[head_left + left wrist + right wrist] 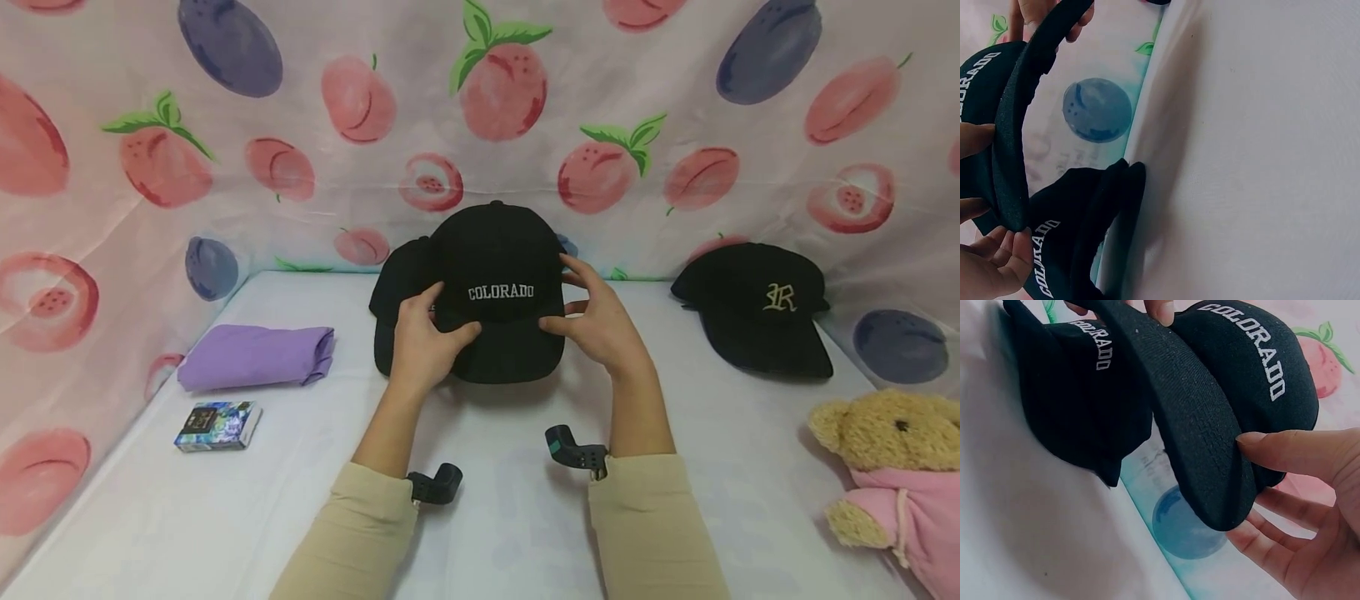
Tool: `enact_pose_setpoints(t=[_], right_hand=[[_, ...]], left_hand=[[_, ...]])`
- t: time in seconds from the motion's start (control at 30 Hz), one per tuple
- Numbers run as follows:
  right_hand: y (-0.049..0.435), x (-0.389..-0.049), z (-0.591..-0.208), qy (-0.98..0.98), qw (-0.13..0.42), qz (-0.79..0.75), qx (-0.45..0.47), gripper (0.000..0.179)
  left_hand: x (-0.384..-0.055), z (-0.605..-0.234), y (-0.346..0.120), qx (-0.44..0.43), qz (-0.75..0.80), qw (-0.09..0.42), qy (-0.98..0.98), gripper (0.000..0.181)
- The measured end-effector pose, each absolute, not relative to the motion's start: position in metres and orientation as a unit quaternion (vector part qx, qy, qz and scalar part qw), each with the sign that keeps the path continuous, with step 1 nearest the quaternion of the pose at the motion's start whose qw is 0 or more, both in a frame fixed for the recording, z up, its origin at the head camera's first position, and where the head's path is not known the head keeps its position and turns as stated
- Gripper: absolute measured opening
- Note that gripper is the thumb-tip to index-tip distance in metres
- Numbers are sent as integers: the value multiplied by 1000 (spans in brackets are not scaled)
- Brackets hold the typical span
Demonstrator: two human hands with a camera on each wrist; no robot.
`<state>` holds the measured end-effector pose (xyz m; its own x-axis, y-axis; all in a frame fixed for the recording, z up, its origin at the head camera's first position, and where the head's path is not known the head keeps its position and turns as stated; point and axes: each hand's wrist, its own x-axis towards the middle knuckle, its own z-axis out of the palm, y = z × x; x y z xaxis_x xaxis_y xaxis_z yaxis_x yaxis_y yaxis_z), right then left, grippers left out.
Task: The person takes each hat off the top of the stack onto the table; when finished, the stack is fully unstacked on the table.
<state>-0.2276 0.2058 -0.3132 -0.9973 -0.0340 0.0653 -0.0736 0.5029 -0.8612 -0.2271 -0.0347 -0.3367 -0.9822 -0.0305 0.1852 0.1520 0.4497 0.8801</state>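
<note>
Both hands grip a black baseball cap (497,250) with white COLORADO lettering, held up off the table with its brim toward me. My left hand (429,337) pinches one side of the brim, thumb on the brim's top and fingers along the cap's edge. On the opposite side my right hand (600,321) does the same, thumb on the brim and fingers at the side and beneath, as the right wrist view shows. A second black COLORADO cap (1085,394) rests on the table behind and to the left, partly hidden by the held cap in the head view.
A black cap with a gold letter (757,304) lies at the back right. A teddy bear (896,483) in pink sits at the right edge. To the left are a folded purple cloth (255,357) and a small patterned box (217,426). A peach-print curtain (525,167) hangs behind the white table (495,517).
</note>
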Motion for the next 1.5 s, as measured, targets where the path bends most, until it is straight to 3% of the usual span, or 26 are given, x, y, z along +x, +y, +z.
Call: enact_pose_setpoints(t=[1.5], right_hand=[[241,-223,-315,-890,40,454,16,97]], left_hand=[[-242,-341,0,-70,-511,70,-854,81]])
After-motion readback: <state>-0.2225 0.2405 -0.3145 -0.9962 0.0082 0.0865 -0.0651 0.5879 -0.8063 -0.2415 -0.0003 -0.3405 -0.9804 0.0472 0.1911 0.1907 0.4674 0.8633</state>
